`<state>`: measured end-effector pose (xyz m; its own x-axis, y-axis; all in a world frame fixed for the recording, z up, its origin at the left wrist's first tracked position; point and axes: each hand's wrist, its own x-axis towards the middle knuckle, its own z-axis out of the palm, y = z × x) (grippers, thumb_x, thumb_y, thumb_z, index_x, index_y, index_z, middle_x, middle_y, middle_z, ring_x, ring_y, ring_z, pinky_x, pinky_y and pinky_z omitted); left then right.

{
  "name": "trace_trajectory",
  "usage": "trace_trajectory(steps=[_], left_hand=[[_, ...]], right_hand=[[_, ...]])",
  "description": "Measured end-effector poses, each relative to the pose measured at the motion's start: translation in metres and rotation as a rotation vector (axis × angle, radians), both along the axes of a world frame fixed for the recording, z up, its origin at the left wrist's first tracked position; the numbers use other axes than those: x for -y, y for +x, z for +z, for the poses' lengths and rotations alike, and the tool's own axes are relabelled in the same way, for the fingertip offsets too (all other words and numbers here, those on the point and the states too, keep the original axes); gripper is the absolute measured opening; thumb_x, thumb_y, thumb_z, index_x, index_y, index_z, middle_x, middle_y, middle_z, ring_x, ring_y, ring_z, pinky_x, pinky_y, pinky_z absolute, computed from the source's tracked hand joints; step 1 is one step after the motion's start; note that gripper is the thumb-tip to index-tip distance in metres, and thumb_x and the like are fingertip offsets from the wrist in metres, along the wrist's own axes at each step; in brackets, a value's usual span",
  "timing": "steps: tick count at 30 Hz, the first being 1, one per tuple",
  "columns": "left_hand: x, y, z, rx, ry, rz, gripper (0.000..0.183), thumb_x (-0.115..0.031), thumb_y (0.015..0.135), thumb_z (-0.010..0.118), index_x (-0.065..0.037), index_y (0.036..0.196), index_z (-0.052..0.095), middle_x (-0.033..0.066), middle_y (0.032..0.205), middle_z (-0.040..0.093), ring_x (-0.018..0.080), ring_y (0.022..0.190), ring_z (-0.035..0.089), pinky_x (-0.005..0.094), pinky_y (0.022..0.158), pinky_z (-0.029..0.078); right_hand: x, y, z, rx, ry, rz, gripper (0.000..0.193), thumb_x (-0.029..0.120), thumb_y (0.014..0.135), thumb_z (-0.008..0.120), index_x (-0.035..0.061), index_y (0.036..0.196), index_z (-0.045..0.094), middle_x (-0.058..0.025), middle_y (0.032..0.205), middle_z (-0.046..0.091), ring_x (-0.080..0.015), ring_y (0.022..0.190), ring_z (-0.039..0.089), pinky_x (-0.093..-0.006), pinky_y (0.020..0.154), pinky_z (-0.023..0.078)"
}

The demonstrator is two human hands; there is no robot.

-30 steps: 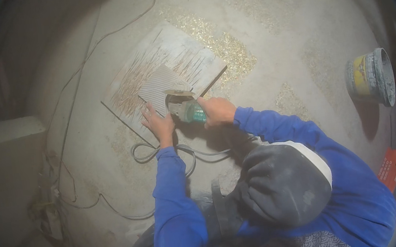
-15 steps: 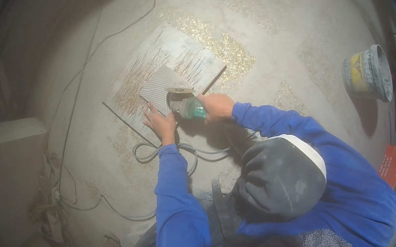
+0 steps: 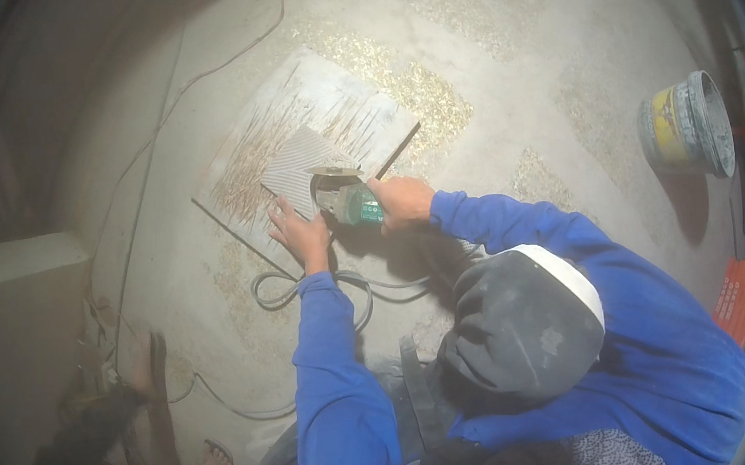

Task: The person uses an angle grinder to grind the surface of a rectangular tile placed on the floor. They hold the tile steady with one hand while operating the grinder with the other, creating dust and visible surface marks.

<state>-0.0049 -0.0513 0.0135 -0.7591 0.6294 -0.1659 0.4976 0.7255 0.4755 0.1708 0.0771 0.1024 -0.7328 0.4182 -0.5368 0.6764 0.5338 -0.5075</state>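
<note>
Holding ridged grey tile (image 3: 300, 160) on board (image 3: 268, 119), green grinder (image 3: 359, 204) in right grip (image 3: 404, 202)

We've got the tile lying on the board's near half, one corner pointing away from the body. Left grip (image 3: 300, 234) is spread, fingers laid on the tile's near-left edge, wrapped around nothing we can see. Tile lies just ahead of it, so left is the nearer hand. Right grip is closed around the grinder body, just off the board's near-right edge. Grinder's long axis runs roughly crosswise, head pointing left toward the left grip. Can't tell cutting contact or the tile's long axis; its near part is covered. Grey cable (image 3: 369, 299) loops on the near side of the board; bucket (image 3: 681, 132) well right of the board.
</note>
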Motion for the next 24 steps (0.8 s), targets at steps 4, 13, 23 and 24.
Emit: trace_trajectory(steps=[4, 13, 23, 24], left_hand=[[0.002, 0.002, 0.0, -0.01, -0.024, -0.007, 0.087, -0.021, 0.077, 0.078, 0.0, 0.15, 0.034, 0.0206, 0.154, 0.036, 0.0371, 0.147, 0.023, 0.0552, 0.121, 0.015], [0.002, -0.002, 0.012, 0.06, -0.038, -0.029, 0.096, -0.026, 0.072, 0.084, -0.002, 0.15, 0.035, 0.0223, 0.156, 0.032, 0.0403, 0.147, 0.022, 0.0556, 0.12, 0.017], [-0.02, -0.026, 0.031, -0.108, -0.045, -0.4, 0.099, -0.03, 0.055, 0.093, -0.01, 0.142, 0.049, 0.0277, 0.15, 0.037, 0.0494, 0.14, 0.032, 0.0498, 0.112, 0.036], [-0.021, -0.028, 0.031, -0.117, -0.054, -0.419, 0.095, -0.03, 0.057, 0.092, -0.01, 0.141, 0.05, 0.0281, 0.149, 0.04, 0.0502, 0.138, 0.035, 0.0496, 0.11, 0.039]], right_hand=[[-0.001, -0.001, 0.001, -0.007, 0.011, -0.002, 0.065, 0.026, 0.065, 0.082, -0.0029, 0.115, 0.051, -0.0262, 0.099, 0.067, -0.043, 0.096, 0.066, -0.0489, 0.081, 0.054], [0.003, 0.016, 0.006, -0.034, -0.04, 0.002, 0.071, 0.026, 0.066, 0.084, -0.0015, 0.12, 0.048, -0.0276, 0.093, 0.067, -0.0455, 0.092, 0.065, -0.0497, 0.078, 0.053], [0.01, 0.095, 0.013, -0.214, -0.17, -0.251, 0.067, 0.022, 0.064, 0.08, -0.0034, 0.118, 0.053, -0.03, 0.099, 0.066, -0.0448, 0.096, 0.064, -0.0469, 0.082, 0.052], [0.01, 0.098, 0.012, -0.24, -0.19, -0.276, 0.068, 0.022, 0.063, 0.08, -0.0035, 0.119, 0.053, -0.0299, 0.099, 0.066, -0.0445, 0.096, 0.064, -0.0464, 0.083, 0.051]])
